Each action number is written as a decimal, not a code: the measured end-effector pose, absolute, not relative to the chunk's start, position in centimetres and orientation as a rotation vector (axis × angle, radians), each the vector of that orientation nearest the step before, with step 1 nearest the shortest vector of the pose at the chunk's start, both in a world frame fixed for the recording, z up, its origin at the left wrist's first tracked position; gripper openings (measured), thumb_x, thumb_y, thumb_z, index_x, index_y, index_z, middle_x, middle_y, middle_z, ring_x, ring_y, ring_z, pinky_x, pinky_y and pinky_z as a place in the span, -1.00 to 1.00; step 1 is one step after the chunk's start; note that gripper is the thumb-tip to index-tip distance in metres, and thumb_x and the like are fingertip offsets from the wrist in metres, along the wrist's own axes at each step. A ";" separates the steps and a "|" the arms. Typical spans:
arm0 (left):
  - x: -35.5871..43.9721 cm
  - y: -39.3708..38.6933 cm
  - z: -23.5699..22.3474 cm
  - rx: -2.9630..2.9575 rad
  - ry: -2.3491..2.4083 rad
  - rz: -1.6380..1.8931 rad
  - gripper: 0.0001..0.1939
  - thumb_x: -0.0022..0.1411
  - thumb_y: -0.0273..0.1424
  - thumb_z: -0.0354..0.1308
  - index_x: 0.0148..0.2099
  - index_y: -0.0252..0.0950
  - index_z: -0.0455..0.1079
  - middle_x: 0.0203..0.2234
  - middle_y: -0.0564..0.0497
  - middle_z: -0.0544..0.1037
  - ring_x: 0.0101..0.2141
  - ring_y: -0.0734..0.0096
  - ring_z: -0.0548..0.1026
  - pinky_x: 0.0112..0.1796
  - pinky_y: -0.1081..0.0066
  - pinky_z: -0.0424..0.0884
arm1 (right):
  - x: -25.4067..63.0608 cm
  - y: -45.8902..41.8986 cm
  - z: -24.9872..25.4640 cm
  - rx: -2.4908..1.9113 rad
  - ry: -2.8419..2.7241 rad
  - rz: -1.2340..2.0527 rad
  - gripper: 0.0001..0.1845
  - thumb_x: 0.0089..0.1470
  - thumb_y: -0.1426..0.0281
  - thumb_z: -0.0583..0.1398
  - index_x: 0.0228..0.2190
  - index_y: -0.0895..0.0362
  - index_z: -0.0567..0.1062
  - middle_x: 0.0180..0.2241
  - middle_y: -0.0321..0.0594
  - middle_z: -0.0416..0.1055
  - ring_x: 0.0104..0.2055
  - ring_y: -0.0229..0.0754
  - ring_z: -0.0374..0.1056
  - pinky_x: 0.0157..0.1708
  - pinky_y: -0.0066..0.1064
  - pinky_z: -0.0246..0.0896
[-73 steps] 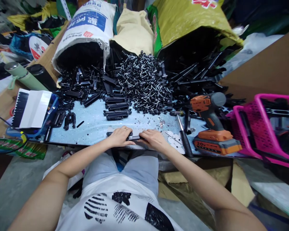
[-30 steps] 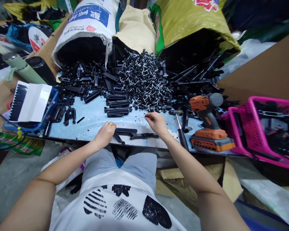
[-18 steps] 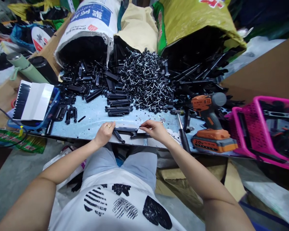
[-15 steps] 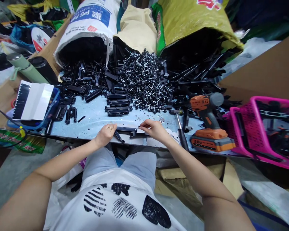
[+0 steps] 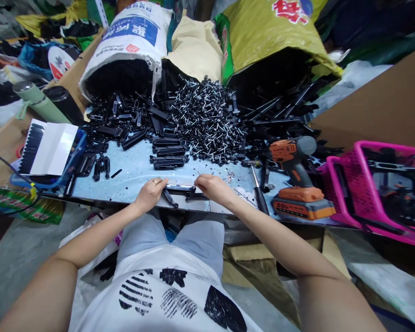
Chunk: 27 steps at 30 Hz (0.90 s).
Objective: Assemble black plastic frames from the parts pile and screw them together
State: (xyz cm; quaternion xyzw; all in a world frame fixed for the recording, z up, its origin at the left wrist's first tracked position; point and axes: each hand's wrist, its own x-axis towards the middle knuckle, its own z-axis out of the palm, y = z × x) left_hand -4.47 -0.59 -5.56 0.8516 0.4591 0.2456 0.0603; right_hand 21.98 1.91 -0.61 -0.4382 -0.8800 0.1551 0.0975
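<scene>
Left hand (image 5: 151, 193) pinches slim black bar (image 5: 180, 188) by its left end, likely to steady it near front of blue tabletop (image 5: 133, 177); right hand (image 5: 215, 189) bunches fingertips at other end, can't tell if grasping anything.

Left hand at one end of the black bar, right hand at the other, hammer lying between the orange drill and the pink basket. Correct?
Not the hammer: head view shows it between the right hand and the orange drill, not towards the pink basket. Left hand and right hand at the black bar's ends: correct.
</scene>
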 end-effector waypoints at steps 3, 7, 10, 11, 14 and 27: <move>-4.1 -0.7 -4.8 2.543 1.504 0.807 -0.68 0.34 -0.40 -0.08 0.08 -0.34 0.29 -0.18 -0.19 0.46 -0.11 0.22 0.42 -0.11 0.21 0.39 | 22.3 1.8 -2.0 -1.227 -2.622 0.477 -0.74 0.14 0.52 0.04 -0.35 0.15 0.53 -0.33 -0.13 0.46 -0.28 -0.23 0.38 -0.27 -0.45 0.24; -3.4 -1.7 -3.9 2.557 1.517 0.920 -0.66 0.30 -0.32 0.00 0.06 -0.37 0.29 -0.09 -0.25 0.43 -0.01 0.15 0.35 -0.04 0.17 0.30 | 23.3 1.0 -4.6 -1.080 -2.510 0.527 -0.73 0.20 0.40 0.02 -0.25 0.13 0.52 -0.25 -0.10 0.47 -0.20 -0.19 0.37 -0.19 -0.36 0.30; -2.9 -3.4 -3.8 2.439 1.668 0.815 -0.71 0.30 -0.25 -0.02 -0.18 -0.37 0.40 -0.28 -0.20 0.50 -0.16 0.20 0.43 -0.13 0.25 0.34 | 23.0 0.3 -5.1 -1.088 -2.409 0.486 -0.66 0.23 0.28 0.00 -0.11 0.11 0.48 -0.12 -0.08 0.44 -0.11 -0.15 0.35 -0.10 -0.27 0.29; -2.6 -4.0 -3.9 2.376 1.749 0.715 -0.67 0.29 -0.21 -0.02 -0.28 -0.35 0.42 -0.37 -0.16 0.51 -0.24 0.21 0.46 -0.19 0.28 0.35 | 22.4 0.2 -5.0 -1.080 -2.397 0.472 -0.62 0.23 0.25 -0.01 -0.05 0.11 0.44 -0.07 -0.07 0.41 -0.07 -0.14 0.33 -0.06 -0.25 0.27; -1.1 -5.2 -4.7 2.196 1.880 0.312 -0.59 0.25 -0.12 -0.01 -0.41 -0.33 0.44 -0.51 -0.12 0.51 -0.39 0.23 0.49 -0.32 0.34 0.35 | 19.0 0.4 -4.7 -0.945 -2.446 0.479 -0.48 0.23 0.15 -0.04 0.12 0.11 0.28 0.10 -0.01 0.25 0.10 -0.08 0.21 0.05 -0.19 0.18; 0.0 -4.4 -6.3 2.050 1.962 0.128 -0.64 0.22 -0.28 -0.02 -0.34 -0.37 0.54 -0.41 -0.21 0.58 -0.33 0.16 0.55 -0.32 0.33 0.36 | 14.3 1.1 -6.9 -0.914 -2.450 0.605 -0.49 0.27 0.25 -0.12 0.19 0.07 0.18 -0.03 -0.08 0.34 -0.03 -0.12 0.23 0.00 -0.22 0.19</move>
